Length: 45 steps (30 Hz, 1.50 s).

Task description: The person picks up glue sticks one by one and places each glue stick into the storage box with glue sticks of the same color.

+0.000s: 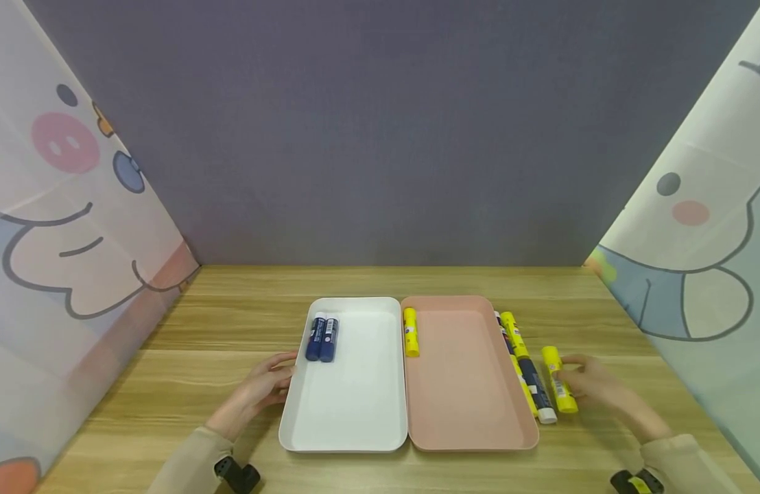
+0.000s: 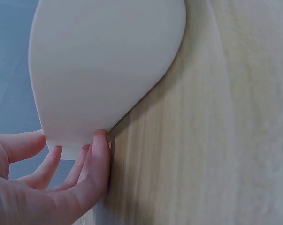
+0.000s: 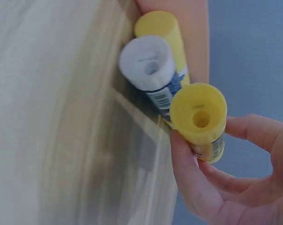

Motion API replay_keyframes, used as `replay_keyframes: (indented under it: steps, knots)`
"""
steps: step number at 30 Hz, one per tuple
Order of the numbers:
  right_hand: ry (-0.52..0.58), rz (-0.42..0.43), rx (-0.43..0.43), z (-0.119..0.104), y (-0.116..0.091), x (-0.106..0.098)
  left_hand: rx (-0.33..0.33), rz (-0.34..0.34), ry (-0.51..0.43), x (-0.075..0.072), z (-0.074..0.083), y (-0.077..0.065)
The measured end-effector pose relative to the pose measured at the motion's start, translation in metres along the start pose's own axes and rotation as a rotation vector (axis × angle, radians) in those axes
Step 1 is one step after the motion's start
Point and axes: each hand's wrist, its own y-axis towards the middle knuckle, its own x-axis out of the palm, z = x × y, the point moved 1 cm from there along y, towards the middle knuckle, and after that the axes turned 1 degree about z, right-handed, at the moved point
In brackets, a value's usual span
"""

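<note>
My right hand [image 1: 592,384] pinches a yellow glue stick [image 1: 559,381] between thumb and fingers, to the right of the pink tray. The right wrist view shows the round end of that yellow glue stick [image 3: 199,112], with the right hand's fingers [image 3: 190,173] against its side. On the left, my left hand [image 1: 259,387] touches the outer left wall of the white tray [image 1: 361,412], its fingertips [image 2: 100,138] resting on that wall. Two dark blue glue sticks [image 1: 322,337] lie side by side in the white tray. One yellow glue stick [image 1: 411,332] lies in the pink tray [image 1: 469,412].
Along the pink tray's right wall lie several more glue sticks, among them a dark blue one with a white end [image 1: 536,391] and a yellow one [image 1: 514,333]. The trays stand side by side on a wooden table [image 1: 232,315]. A grey panel [image 1: 380,171] rises behind.
</note>
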Motion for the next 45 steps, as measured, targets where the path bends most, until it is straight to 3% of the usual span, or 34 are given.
replay_keyframes:
  steps: [8,17,45]
  knots:
    - [0.051,0.008,-0.007,-0.01,-0.003,-0.005,0.0,-0.005,-0.006,0.0,-0.001,0.001]
    - [0.023,0.02,-0.026,-0.025,-0.002,-0.006,0.006,-0.013,-0.007,-0.001,-0.001,0.001]
    - [0.079,-0.034,-0.111,-0.063,0.009,0.009,0.0,0.013,0.007,0.0,-0.002,0.0]
